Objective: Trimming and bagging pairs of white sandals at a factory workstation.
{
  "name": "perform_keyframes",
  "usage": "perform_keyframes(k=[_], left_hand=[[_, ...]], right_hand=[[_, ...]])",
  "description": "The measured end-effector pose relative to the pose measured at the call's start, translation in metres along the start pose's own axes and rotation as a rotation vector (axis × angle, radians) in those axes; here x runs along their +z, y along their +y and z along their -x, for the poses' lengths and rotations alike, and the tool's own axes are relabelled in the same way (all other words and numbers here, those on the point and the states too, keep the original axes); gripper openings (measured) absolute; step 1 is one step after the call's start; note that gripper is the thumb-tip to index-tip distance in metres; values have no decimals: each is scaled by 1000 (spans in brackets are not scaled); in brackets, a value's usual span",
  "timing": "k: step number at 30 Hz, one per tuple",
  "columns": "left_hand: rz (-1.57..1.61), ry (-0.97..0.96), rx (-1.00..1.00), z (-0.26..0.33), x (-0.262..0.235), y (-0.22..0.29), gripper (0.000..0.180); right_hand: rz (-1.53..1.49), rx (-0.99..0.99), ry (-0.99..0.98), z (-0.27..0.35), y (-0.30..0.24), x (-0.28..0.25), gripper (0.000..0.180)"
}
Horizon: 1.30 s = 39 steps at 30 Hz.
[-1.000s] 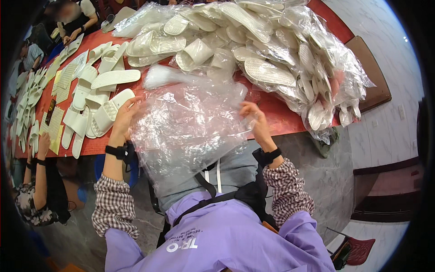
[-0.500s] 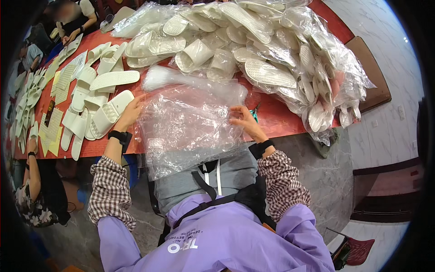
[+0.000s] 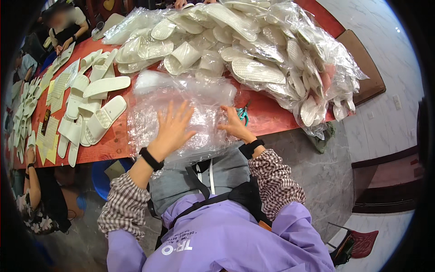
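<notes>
A stack of clear plastic bags [image 3: 144,119] lies in front of me, its near side hanging over the table edge. My left hand [image 3: 173,127] is over the middle of the bags, fingers spread, holding nothing. At the right side of the bags is my right hand [image 3: 234,124], its fingers apart and its fingertips on or just above the plastic. Scissors with teal handles [image 3: 243,115] lie right beside that hand. To the left, loose white slippers [image 3: 105,119] lie in an overlapping group on the red table.
A large heap of bagged white slippers [image 3: 258,71] covers the far and right part of the red table [image 3: 276,122]. Yellow sheets [image 3: 47,140] lie at the left. A co-worker's hand [image 3: 31,155] is at the left edge; another person [image 3: 68,27] sits at the far left. Below stands a blue bucket [image 3: 100,179].
My left hand has moved right, from the left edge of the bags to over their middle, and its fingers have spread. My right hand has shifted slightly left.
</notes>
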<state>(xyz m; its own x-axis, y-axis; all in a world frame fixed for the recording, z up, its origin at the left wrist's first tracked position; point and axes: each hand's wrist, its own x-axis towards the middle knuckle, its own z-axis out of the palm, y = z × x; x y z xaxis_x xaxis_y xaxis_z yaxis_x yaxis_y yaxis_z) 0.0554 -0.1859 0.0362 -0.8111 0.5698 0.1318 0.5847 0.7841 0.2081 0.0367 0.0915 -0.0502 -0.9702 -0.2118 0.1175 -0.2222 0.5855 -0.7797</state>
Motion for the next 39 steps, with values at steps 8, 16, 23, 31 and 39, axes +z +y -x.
perform_keyframes(k=[8,16,23,31,39], left_hand=[[-20,-315,-279,35,46,-57,92],[-107,-126,-165,36,40,-50,70],[-97,-117,-144,33,41,-50,68],[-108,-115,-120,37,42,-47,69],[-8,108,-3,14,33,-29,70]], right_hand=[[151,58,-109,1,-7,-22,68],[620,93,-204,-17,-89,-41,41],[567,-240,428,-53,-87,-12,65],[109,-20,401,-104,-12,-26,56],[-152,38,157,-102,-16,4,36]])
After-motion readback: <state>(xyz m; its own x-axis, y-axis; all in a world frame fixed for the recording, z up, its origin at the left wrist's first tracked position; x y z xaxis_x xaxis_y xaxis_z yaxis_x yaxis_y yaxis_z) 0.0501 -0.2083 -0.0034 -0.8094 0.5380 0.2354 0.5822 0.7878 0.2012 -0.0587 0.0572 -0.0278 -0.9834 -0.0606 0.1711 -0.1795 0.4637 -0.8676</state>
